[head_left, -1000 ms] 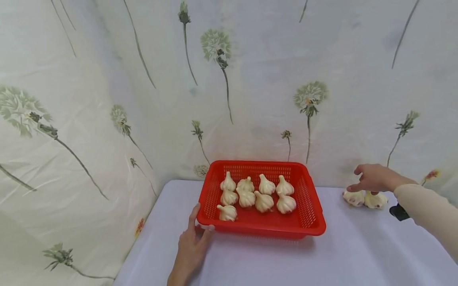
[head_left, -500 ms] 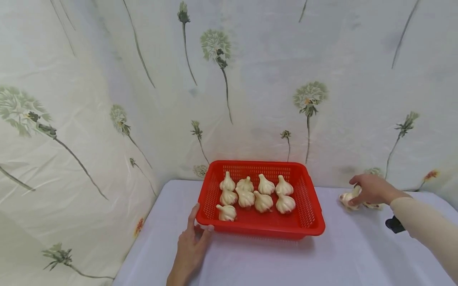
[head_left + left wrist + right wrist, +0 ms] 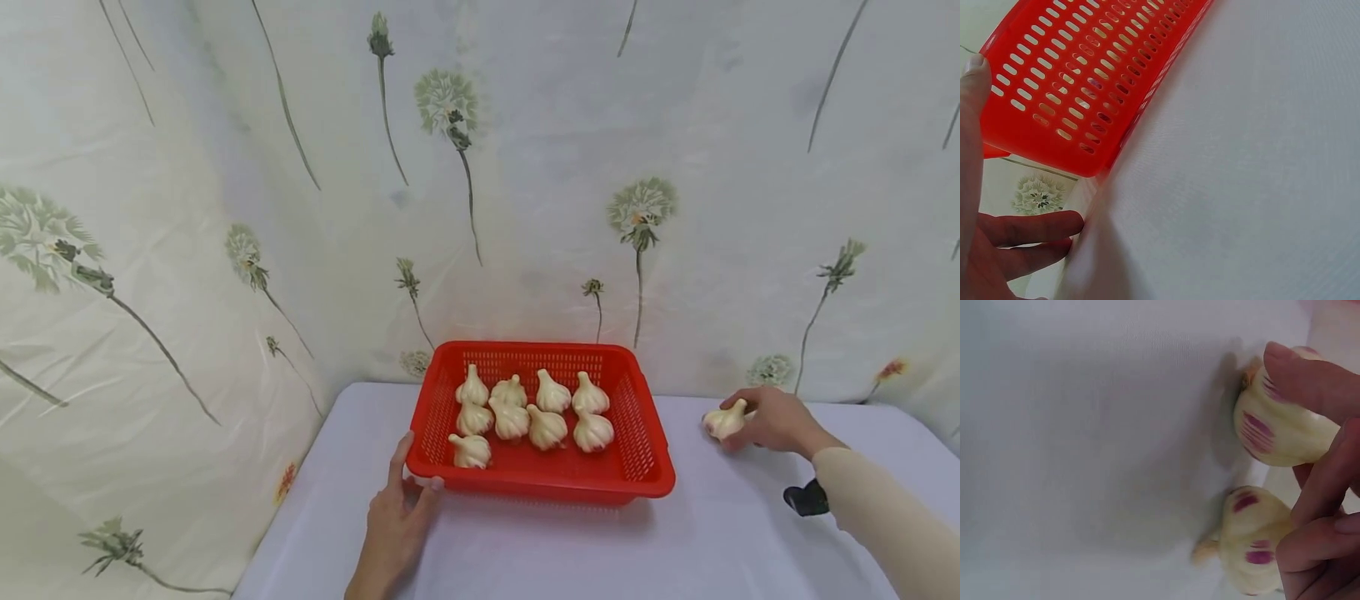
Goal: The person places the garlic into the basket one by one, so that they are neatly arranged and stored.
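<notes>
A red plastic basket (image 3: 540,490) holds several white garlic bulbs (image 3: 547,427), most with stems upward. My left hand (image 3: 396,527) touches its front left corner, index finger along the left rim and thumb at the front rim. In the left wrist view, the thumb (image 3: 974,81) meets the basket's side (image 3: 1054,134), while other fingers (image 3: 1035,229) extend straight below it. To the right of the basket, my right hand (image 3: 776,421) pinches a garlic bulb (image 3: 724,422) between thumb and fingers. Beside it lies a second garlic bulb (image 3: 1252,540) with purple streaks, hidden by the hand in the head view.
A white cloth covers the table (image 3: 525,558). Behind and to the left hangs a pale curtain (image 3: 525,208) printed with dandelions, close to the basket's back edge. A dark strap-like piece (image 3: 806,498) sits at the right wrist.
My right hand has come down onto the garlic bulbs, grasped one and shifted it slightly left. The left hand stays at the basket's corner. The head view has tilted slightly.
</notes>
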`<state>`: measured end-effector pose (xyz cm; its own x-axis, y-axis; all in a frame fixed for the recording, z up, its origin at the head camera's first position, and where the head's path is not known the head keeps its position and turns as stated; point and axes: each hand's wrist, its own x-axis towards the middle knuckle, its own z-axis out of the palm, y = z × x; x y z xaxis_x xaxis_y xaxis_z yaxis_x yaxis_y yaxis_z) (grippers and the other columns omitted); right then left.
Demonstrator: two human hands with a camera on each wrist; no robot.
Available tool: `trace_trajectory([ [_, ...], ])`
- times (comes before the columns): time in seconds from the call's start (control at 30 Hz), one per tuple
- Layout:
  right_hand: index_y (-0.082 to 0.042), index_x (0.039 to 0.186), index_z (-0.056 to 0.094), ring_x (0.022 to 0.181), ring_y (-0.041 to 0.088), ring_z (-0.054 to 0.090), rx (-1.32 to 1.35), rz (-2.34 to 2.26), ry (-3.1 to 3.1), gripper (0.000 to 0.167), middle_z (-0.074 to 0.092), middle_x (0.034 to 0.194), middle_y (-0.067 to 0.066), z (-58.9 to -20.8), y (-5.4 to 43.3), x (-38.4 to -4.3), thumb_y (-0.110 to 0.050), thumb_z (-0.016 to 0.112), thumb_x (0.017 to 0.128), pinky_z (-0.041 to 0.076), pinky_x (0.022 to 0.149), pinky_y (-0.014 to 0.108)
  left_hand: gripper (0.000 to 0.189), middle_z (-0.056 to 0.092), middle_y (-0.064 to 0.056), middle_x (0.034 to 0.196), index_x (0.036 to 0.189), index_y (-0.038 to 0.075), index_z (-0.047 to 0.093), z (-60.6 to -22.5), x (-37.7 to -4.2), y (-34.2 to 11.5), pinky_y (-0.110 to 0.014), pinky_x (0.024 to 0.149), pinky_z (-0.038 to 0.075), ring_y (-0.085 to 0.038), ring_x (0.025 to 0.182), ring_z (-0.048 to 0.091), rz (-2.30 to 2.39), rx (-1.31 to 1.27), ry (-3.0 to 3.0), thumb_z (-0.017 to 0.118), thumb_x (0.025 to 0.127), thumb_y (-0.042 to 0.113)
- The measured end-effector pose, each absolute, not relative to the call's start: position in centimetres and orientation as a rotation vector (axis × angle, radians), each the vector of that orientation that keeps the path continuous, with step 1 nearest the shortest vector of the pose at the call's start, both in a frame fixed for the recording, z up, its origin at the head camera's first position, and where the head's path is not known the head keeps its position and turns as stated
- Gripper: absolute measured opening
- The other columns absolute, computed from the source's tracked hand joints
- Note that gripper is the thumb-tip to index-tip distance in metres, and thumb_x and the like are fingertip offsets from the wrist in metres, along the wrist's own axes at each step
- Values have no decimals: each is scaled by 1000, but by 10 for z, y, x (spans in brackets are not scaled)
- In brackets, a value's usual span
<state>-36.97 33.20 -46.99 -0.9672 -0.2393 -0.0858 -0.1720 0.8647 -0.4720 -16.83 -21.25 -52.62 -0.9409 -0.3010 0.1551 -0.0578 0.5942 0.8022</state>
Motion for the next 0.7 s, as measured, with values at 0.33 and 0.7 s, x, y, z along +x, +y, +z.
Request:
trace_trajectory([
  [0.33, 11, 142, 58, 93, 29, 63, -294, -910, 2862, 86, 61, 133, 42, -489, 328, -361, -30, 96, 77, 56, 66, 33, 81, 72, -8, 128, 164, 48, 25, -526, -165, -213, -47, 88, 63, -18, 103, 65, -1270, 293, -2567, 64, 96, 66],
  [0.7, 13, 149, 48, 95, 29, 61, -268, -900, 2869, 98, 60, 132, 41, -498, 320, -354, -43, 92, 81, 56, 67, 35, 80, 74, -9, 127, 163, 50, 25, -530, -167, -215, -46, 87, 62, -19, 102, 66, -1244, 255, -2545, 66, 96, 63],
])
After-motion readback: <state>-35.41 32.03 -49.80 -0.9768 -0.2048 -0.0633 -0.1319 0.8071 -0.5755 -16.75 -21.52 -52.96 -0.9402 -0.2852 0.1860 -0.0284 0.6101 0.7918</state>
